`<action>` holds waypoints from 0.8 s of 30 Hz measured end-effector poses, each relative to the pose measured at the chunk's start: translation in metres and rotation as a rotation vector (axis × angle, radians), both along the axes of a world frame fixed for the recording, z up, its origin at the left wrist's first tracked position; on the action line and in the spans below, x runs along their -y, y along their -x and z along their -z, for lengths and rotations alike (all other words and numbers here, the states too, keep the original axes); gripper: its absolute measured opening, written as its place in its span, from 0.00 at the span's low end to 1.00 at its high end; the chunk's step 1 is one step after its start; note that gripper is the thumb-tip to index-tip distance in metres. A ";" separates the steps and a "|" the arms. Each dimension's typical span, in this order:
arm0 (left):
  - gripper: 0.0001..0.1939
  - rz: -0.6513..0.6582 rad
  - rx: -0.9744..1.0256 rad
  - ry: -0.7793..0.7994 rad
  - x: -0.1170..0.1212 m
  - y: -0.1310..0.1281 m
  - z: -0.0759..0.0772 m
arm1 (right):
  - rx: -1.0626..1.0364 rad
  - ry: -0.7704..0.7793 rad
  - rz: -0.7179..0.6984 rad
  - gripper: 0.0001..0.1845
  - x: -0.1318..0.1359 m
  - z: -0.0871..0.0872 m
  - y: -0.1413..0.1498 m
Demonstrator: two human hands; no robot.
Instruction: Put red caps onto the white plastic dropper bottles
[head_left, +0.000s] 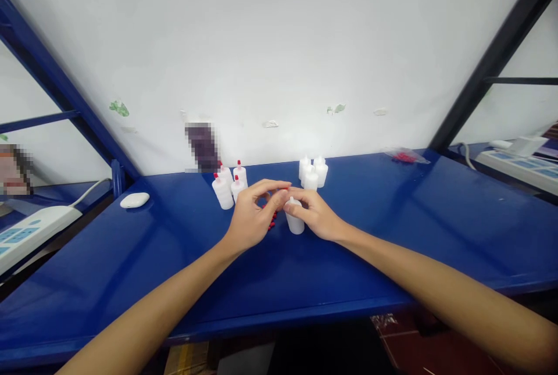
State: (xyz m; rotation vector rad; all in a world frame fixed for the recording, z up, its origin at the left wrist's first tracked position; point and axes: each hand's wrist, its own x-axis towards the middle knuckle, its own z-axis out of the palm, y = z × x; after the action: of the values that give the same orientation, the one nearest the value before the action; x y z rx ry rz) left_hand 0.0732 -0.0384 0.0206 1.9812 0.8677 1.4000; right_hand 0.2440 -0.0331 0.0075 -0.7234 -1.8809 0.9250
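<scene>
In the middle of the view, my right hand [316,212] grips a small white squeeze bottle [296,224] near its top, fingers closed round it. The bottle stands nearly upright, its bare nozzle pointing up. Close beside the nozzle, my left hand [253,215] pinches a small red cap [286,189], mostly hidden by the fingers. Several loose red caps [272,224] lie on the blue table under my left hand. Behind that hand stand several bottles [224,193] with red caps on. Further back, beyond my right hand, is a group of uncapped bottles [311,180].
The blue table [361,270] runs along a white wall. A white oval case [135,200] lies at left, and a clear bag [405,156] with red pieces at back right. Power strips [39,235] flank the table. Metal posts rise at both back corners.
</scene>
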 end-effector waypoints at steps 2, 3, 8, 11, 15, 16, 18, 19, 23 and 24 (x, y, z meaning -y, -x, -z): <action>0.08 0.048 -0.008 0.069 -0.001 -0.003 0.000 | -0.061 0.076 -0.022 0.12 0.000 0.001 0.003; 0.08 0.072 -0.012 0.092 -0.002 -0.003 0.000 | -0.086 0.124 -0.037 0.12 -0.001 0.003 0.004; 0.10 0.203 -0.069 0.134 -0.007 -0.005 -0.004 | -0.191 0.264 -0.206 0.15 -0.008 0.016 0.007; 0.09 0.231 -0.101 0.079 -0.014 -0.007 -0.006 | -0.323 0.361 -0.283 0.15 -0.011 0.022 0.007; 0.08 0.254 -0.168 -0.011 -0.023 -0.010 -0.008 | -0.476 0.453 -0.257 0.19 -0.010 0.020 0.007; 0.08 0.271 -0.188 -0.020 -0.024 -0.010 -0.008 | -0.475 0.458 -0.237 0.22 -0.009 0.019 0.007; 0.08 0.298 -0.209 -0.020 -0.024 -0.009 -0.007 | -0.436 0.453 -0.194 0.25 -0.009 0.017 0.007; 0.09 0.309 -0.209 -0.010 -0.023 -0.009 -0.005 | -0.408 0.444 -0.176 0.25 -0.009 0.016 0.007; 0.11 0.323 -0.146 0.025 -0.016 -0.010 0.003 | -0.326 0.364 -0.155 0.25 -0.006 0.015 0.005; 0.11 0.313 -0.136 0.021 -0.014 -0.011 0.004 | -0.319 0.338 -0.157 0.25 -0.006 0.015 0.005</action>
State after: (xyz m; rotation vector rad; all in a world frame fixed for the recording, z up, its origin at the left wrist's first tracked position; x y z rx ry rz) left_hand 0.0843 -0.0243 0.0163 2.1072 0.5932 1.0858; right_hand 0.2390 -0.0275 -0.0078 -0.5866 -1.5322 1.3937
